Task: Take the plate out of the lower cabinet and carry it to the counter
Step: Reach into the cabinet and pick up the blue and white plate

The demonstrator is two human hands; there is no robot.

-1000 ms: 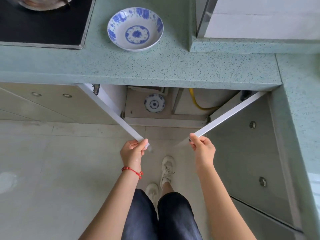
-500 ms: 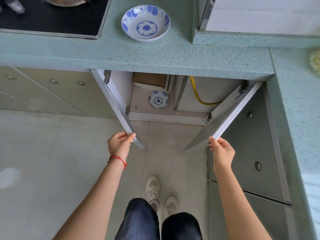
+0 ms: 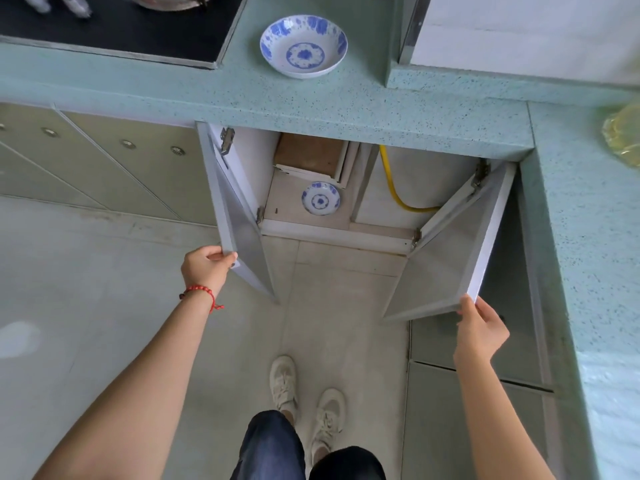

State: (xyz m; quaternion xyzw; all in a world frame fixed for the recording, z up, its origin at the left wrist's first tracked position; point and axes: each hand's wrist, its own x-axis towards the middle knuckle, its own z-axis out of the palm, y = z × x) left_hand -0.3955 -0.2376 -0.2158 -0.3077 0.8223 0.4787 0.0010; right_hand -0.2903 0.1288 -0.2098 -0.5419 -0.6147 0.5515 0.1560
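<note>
Two doors stand open: my left hand (image 3: 207,266) grips the left door (image 3: 239,216) edge, right hand (image 3: 483,329) pinches the right door (image 3: 460,237) corner. Plate (image 3: 320,198) sits on the cabinet floor (image 3: 287,202) btwn them, well beyond both hands, untouched.

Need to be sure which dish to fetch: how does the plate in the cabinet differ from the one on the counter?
The plate in the cabinet lies on the cabinet floor, beside a brown box; the plate on the counter sits on the green counter, by the black cooktop. The cabinet one shows smaller in view and shaded; the counter one is brightly lit. Both are white with blue patterns, upright and empty.
</note>
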